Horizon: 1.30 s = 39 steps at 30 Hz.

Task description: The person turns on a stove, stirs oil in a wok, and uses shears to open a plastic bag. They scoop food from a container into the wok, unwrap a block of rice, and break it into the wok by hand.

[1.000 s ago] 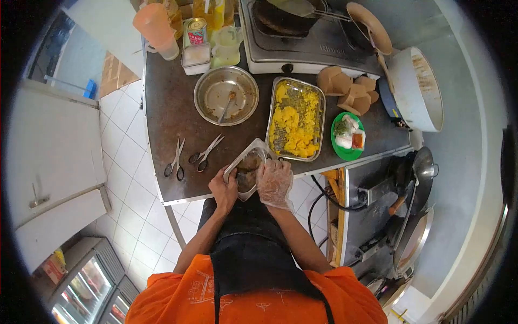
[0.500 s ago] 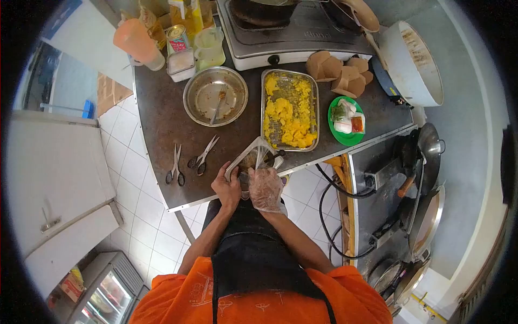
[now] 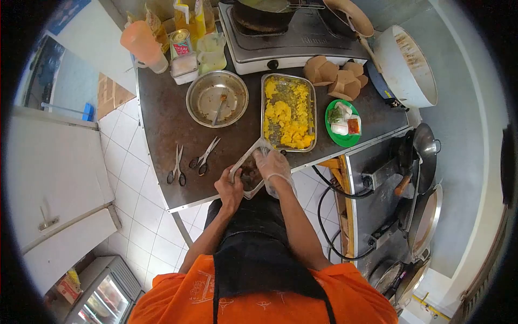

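My left hand (image 3: 230, 190) is closed on the left side of a rectangular container (image 3: 246, 155) with a pale rim, tilted at the table's front edge. Dark contents show inside it. My right hand (image 3: 272, 165), in a clear plastic glove, reaches into the container's far end with its fingers drawn together; what they hold, if anything, is hidden. Just beyond is a metal tray (image 3: 263, 108) of yellow, mashed-looking food (image 3: 294, 121) on a wire rack. Two pairs of scissors (image 3: 203, 158) lie left of my hands.
A steel bowl (image 3: 194, 110) with a fork stands behind the scissors. On the right are a green plate (image 3: 334, 135) of small bagged items and brown paper boxes (image 3: 345, 85). A gas stove (image 3: 294, 51) stands at the back, a big pot (image 3: 410, 70) at far right.
My right hand has moved from the container's near right side farther into it, toward its far end. More of the dark contents now shows. My left hand keeps its grip.
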Tool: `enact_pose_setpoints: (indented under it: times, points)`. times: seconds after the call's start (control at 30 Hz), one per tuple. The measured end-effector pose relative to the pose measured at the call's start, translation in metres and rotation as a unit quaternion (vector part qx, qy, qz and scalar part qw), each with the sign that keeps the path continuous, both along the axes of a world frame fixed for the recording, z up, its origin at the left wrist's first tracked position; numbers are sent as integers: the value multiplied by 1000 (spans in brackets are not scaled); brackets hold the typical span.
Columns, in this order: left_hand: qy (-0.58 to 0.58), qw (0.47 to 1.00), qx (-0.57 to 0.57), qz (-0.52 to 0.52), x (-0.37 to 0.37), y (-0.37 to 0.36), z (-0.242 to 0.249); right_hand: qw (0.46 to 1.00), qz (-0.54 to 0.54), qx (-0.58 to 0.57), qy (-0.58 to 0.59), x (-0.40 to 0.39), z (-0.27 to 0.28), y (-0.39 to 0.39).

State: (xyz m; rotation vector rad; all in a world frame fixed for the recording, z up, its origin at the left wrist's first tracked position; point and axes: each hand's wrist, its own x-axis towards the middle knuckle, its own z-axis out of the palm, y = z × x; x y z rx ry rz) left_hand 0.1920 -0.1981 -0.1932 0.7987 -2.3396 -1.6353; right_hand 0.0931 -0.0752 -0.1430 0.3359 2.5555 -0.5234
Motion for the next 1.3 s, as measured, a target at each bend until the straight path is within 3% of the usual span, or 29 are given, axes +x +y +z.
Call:
enact_pose_setpoints:
  times: [0.13, 0.2, 0.27, 0.3, 0.33, 0.47, 0.53, 0.7, 0.73, 0.8, 0.87, 0.93, 0.97, 1.0, 1.07, 1.1, 1.13, 1.2, 1.23, 1.27, 1.3]
  points:
    - [3, 995, -62, -77, 8, -8, -13, 993, -13, -54, 107, -26, -20, 7]
    - [-11, 995, -49, -83, 9, -10, -11, 975, 7, -170, 143, -32, -22, 4]
    - [-27, 995, -34, -92, 8, -13, -20, 983, 31, -106, 146, -20, -14, -26]
    - [3, 996, -42, -84, 8, -17, -39, 957, 222, -61, 178, -13, -14, -36]
    - [32, 995, -51, -78, 7, -20, -43, 892, 404, -13, 202, -4, -12, -41]
    - [21, 999, -14, -27, 13, -18, -29, 889, 409, -22, 206, 43, 0, -52]
    - [24, 997, 72, 6, 18, -18, -31, 879, 398, -32, 261, 59, -11, -51]
    - [-6, 994, 93, 51, 6, -18, -29, 919, 344, -68, 178, 92, -21, -42]
    - [3, 991, 115, 62, 4, -17, -31, 914, 307, -96, 246, 98, -30, -43]
    - [11, 995, 89, 46, 6, -19, -34, 906, 262, -122, 310, 108, -33, -46]
    - [22, 997, 62, 32, 4, -21, -34, 937, 213, -177, 214, 109, -14, -49]
    - [24, 997, 67, 32, -7, -24, -25, 934, 225, -177, 212, 104, -20, -40]
    - [-11, 1000, 1, -9, -11, -28, -20, 931, 242, -178, 206, 105, -22, -32]
    - [-10, 1000, 3, -1, -14, -29, -13, 930, 250, -177, 205, 104, -14, -25]
    - [-10, 995, 97, 4, -15, -34, -3, 912, 308, -116, 245, 102, 7, -18]
    - [-9, 979, 205, 4, -10, -47, -38, 912, 302, -104, 258, 107, 6, -22]
    - [-4, 979, 205, 8, -14, -45, -26, 910, 306, -104, 260, 109, 1, -27]
    - [-212, 976, -2, -50, -23, -34, 3, 880, 325, -195, 286, 120, -19, -33]
    - [-269, 949, -123, -109, -33, -29, 32, 874, 377, -155, 264, 126, -41, -31]
    - [-271, 949, -122, -106, -39, -28, 46, 873, 380, -157, 262, 126, -41, -31]
    - [-268, 931, -193, -156, -44, -28, 56, 845, 450, -146, 250, 118, -38, -29]
